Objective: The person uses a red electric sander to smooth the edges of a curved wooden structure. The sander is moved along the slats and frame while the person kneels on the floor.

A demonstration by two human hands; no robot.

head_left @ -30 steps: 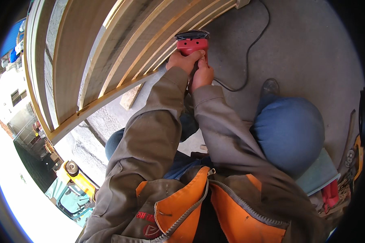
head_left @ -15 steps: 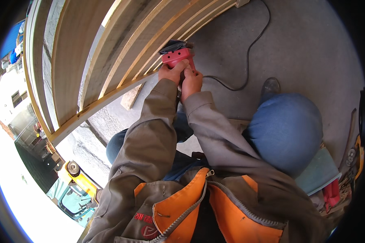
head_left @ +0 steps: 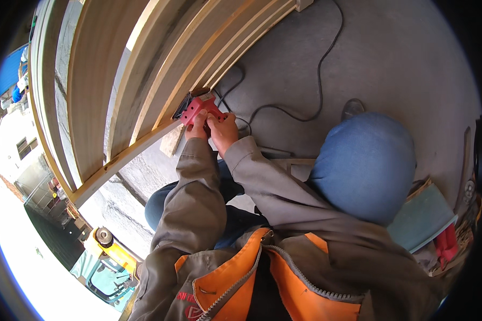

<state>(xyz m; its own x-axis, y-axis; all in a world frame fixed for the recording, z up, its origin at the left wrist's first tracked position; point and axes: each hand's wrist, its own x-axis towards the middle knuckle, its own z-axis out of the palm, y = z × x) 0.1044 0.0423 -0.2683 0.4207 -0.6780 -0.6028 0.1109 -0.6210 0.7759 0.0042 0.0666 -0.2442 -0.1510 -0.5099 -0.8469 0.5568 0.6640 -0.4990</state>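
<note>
Both hands grip a red corded power sander (head_left: 202,106) with dark edging. My left hand (head_left: 197,127) wraps its near left side, thumb on top, while my right hand (head_left: 224,130) closes on its right side. The sander is tilted against the right side of a slatted wooden frame (head_left: 165,85), close to the corner by the near end rail (head_left: 129,154). Its working face is turned toward the wood and hidden, so I cannot tell how fully it touches.
A black cord (head_left: 320,85) loops over the grey floor (head_left: 401,69) on the right. Below the rail lies a short wood block (head_left: 172,140). My bent knee (head_left: 364,166) is at the right, with a teal bin (head_left: 426,216) beyond it. Yellow machinery (head_left: 112,249) stands at lower left.
Both hands and the sander have moved left and toward me along the frame, close to its corner. The sander has turned, and more of the cord shows behind it.
</note>
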